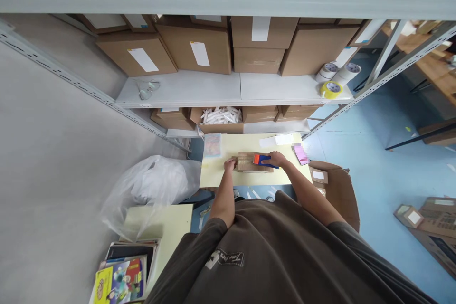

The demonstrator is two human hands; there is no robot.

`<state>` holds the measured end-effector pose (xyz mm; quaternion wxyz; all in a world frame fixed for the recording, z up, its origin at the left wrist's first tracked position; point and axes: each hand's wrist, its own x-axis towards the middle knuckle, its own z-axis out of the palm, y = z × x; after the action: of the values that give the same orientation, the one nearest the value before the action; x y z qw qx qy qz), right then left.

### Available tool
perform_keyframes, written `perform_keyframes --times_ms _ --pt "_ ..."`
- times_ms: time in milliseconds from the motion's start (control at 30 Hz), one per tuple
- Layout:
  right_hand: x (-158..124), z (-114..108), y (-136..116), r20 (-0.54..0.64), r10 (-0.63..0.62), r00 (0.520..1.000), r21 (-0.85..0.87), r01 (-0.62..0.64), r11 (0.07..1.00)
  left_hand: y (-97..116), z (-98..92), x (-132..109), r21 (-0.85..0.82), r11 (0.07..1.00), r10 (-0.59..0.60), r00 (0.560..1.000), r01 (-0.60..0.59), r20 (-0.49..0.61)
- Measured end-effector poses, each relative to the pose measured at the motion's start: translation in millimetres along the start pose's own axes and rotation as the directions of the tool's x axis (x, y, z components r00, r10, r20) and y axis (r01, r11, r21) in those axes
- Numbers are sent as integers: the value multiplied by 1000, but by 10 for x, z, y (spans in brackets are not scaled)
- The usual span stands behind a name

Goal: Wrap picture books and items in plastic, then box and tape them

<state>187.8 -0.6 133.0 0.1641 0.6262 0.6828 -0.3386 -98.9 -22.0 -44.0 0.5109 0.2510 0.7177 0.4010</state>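
A small cardboard box [245, 163] lies on the pale yellow table [217, 178], with a strip of tape along its top. My left hand [230, 164] is at the box's left end, its fingers closed against the edge; exactly what they pinch is too small to make out. In my right hand [276, 159] is a blue tape dispenser with an orange end [261, 158], held over the right half of the box top. My right fingers wrap its blue body and partly hide it.
A pink phone [301, 154], white papers [276, 140] and a printed sheet [213, 145] lie on the table. Shelves ahead carry boxes, tape rolls [331, 89] and an open carton of white pieces [221, 116]. A plastic bag [156, 183] is left; an open carton [340, 190] stands right.
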Motion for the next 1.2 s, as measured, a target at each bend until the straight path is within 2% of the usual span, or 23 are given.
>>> perform_keyframes --times_ms 100,200,267,300,367,433,533,667,800,933,1067,1133,1200 --pt "10 -4 -39 -5 38 999 -1 -38 999 14 88 -31 55 994 -94 995 95 -23" --pt "3 -18 -66 -6 88 996 -16 -88 996 83 71 -92 118 984 -120 989 129 -84" --pt "-3 -29 -63 -5 109 994 -22 -109 994 150 58 -162 212 975 -49 992 73 -114" --pt "-4 -34 -52 1 114 994 -24 -114 993 186 69 -208 278 961 12 996 14 -92" --pt "-5 -44 -10 11 116 993 -30 -115 993 253 133 -311 403 907 121 992 -121 26" --pt "-6 -53 48 9 119 993 -37 -119 992 301 230 -415 465 862 150 978 -201 145" --pt "-19 -61 130 5 123 992 -24 -123 992 326 346 -530 495 843 160 977 -211 144" --pt "-44 -67 165 21 124 992 24 -124 992 294 406 -613 471 858 159 978 -204 135" --pt "-43 -64 139 23 123 992 26 -124 992 225 483 -697 511 841 123 983 -176 137" --pt "-21 -47 128 23 108 994 16 -108 994 133 608 -785 563 806 168 983 -183 79" --pt "6 -48 138 33 97 995 11 -97 995 61 697 -820 545 819 148 984 -180 104" --pt "7 -66 199 29 96 995 23 -97 995 45 717 -809 548 819 138 985 -173 105" --pt "-28 -95 362 37 92 995 34 -93 995 37 730 -788 545 820 146 985 -173 92"
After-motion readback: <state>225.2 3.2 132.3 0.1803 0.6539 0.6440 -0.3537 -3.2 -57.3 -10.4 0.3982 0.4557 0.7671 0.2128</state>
